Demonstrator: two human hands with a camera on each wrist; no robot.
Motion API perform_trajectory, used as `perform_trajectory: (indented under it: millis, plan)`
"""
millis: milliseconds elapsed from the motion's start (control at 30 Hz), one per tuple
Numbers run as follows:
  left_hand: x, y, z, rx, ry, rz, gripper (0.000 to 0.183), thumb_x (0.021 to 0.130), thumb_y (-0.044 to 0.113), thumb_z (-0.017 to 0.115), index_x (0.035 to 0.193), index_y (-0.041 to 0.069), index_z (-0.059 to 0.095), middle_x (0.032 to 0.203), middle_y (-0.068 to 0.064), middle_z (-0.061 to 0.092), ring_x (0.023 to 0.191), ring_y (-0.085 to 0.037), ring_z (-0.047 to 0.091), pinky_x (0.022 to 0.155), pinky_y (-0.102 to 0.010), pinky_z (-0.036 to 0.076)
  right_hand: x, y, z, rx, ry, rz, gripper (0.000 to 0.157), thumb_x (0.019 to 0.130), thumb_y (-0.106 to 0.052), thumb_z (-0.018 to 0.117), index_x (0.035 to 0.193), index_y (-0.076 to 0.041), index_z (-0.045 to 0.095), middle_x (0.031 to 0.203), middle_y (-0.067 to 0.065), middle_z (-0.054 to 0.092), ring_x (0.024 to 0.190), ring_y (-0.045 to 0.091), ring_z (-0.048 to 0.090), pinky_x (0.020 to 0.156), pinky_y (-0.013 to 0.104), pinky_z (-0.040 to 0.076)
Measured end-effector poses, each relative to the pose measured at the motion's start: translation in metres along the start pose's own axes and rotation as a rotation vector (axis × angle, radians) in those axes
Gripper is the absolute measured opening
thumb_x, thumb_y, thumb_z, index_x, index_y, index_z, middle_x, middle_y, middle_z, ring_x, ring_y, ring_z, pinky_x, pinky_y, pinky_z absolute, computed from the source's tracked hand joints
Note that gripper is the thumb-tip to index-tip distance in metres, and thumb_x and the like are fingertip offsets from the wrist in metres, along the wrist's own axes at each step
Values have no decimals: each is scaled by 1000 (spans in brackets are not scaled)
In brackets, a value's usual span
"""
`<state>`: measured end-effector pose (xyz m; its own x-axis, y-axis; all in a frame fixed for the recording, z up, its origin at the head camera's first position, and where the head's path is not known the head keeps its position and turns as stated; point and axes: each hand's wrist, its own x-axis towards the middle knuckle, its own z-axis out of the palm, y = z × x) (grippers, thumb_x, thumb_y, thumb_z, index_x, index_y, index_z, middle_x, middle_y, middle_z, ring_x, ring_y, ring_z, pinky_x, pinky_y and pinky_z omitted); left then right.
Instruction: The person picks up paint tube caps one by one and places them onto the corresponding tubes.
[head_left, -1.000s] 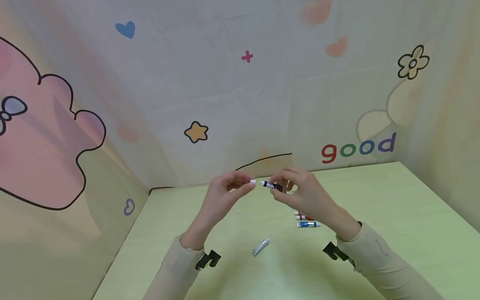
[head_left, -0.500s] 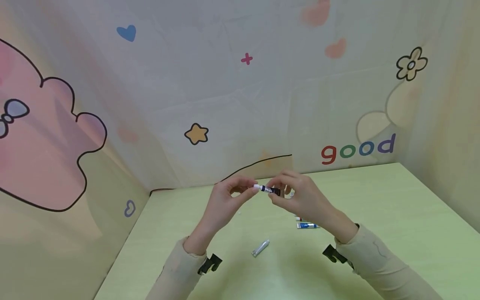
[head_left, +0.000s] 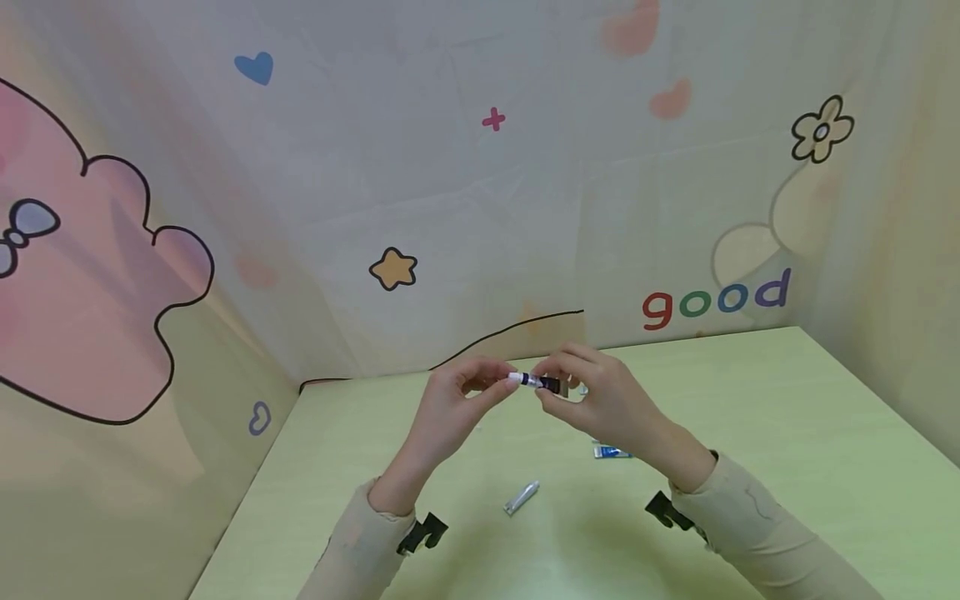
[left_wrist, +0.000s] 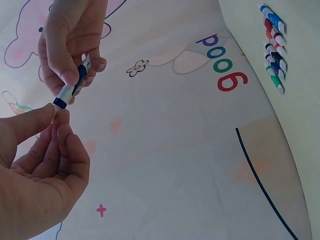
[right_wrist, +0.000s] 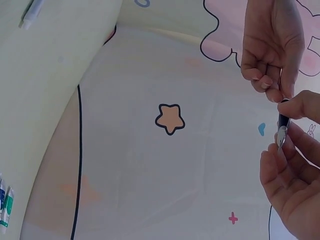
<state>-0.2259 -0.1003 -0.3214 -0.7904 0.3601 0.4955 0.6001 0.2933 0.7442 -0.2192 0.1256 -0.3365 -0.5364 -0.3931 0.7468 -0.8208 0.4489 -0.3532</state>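
Note:
Above the table, my right hand (head_left: 611, 400) holds a small dark blue and white paint tube (head_left: 552, 385) between thumb and fingers. My left hand (head_left: 450, 410) pinches the white cap (head_left: 513, 377) at the tube's end between thumb and forefinger. Cap and tube are in line and touching. In the left wrist view a dark blue band (left_wrist: 60, 103) shows just above the left fingertips. Seen from the right wrist, the tube (right_wrist: 283, 125) lies along the right fingers, its crimped end toward the palm side.
A silver-grey tube (head_left: 522, 498) lies on the pale green table (head_left: 375, 467) in front. A blue tube (head_left: 611, 452) is partly hidden by the right hand. The left wrist view shows several tubes in a row, including a green one (left_wrist: 274, 81). A printed curtain (head_left: 480, 192) hangs behind.
A second ago the cap in my left hand was apart from the tube; the two have come together. The right hand has moved slightly left and down. Tubes on the table have not moved.

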Motion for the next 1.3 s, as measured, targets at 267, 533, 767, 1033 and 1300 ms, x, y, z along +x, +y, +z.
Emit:
perform_trajectory:
  millis: [267,533,767,1033,1300]
  plan:
    - [0,4,-1,82,-7,118,13,94,15,73,105,7,75,93,2,72,83,-11,64,78,-31,54,1,0,-3,47,-22,23,21,84,-6,81,103,-12,71,93,-9,62,78,7,57,68,27,53]
    - [2,4,-8,242,-72,535,17,91,3,74,107,9,73,98,2,72,90,-12,62,79,-28,52,2,-2,-17,456,-238,329,10,93,-9,72,103,-9,72,97,4,65,89,25,61,80,33,56]
    - [3,7,-12,209,-137,521,20,92,7,74,112,9,71,103,1,72,92,-15,63,81,-28,52,0,-5,-19,459,-238,356,11,93,-10,72,104,-10,72,97,5,64,89,26,61,79,34,55]
    - [-4,5,-20,119,-170,197,33,92,18,76,123,13,65,110,5,69,96,-13,65,86,-35,55,-10,-17,-13,112,-21,43,23,84,-3,80,102,-14,72,91,-11,63,77,8,58,65,24,51]
    - [-7,8,-14,149,-177,92,16,96,27,71,104,14,72,94,10,70,84,-8,64,76,-32,55,-10,-18,-6,-44,47,-124,24,79,0,79,99,-10,71,92,-6,61,75,6,57,66,16,49]
